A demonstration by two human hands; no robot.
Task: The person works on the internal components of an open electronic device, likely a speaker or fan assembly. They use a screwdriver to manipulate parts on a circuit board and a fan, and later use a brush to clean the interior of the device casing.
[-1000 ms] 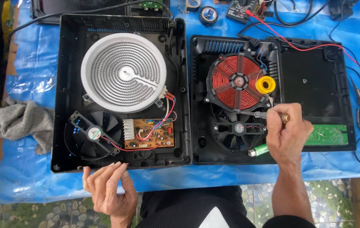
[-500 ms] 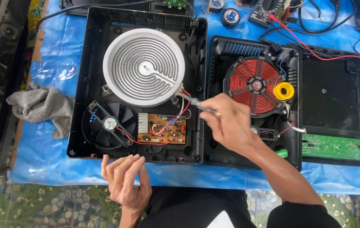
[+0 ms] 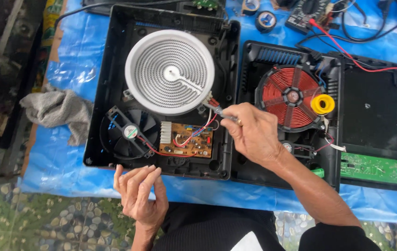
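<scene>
Two opened black cooker housings lie side by side on a blue tarp. The left housing point(image 3: 100, 116) holds a white round heating element point(image 3: 169, 72), a black fan point(image 3: 128, 132) and a brown circuit board point(image 3: 190, 140) with red wires. My right hand point(image 3: 254, 132) is shut on a thin metal screwdriver point(image 3: 217, 110) whose tip points at the element's right edge, above the board. My left hand point(image 3: 140, 195) hovers at the front edge of the left housing, fingers loosely apart and holding nothing. The right housing point(image 3: 375, 116) shows a red copper coil point(image 3: 291, 96).
A yellow tape roll point(image 3: 322, 104) sits beside the coil, a green circuit board point(image 3: 375, 168) at the right housing's front. A grey rag point(image 3: 59, 109) lies left on the tarp. A multimeter point(image 3: 307, 13) with red lead and tape rolls point(image 3: 267, 19) sit at the back.
My right hand has carried the screwdriver from the right housing's fan area leftwards to the heating element's edge. The view has shifted left. My left hand has stayed near the front edge.
</scene>
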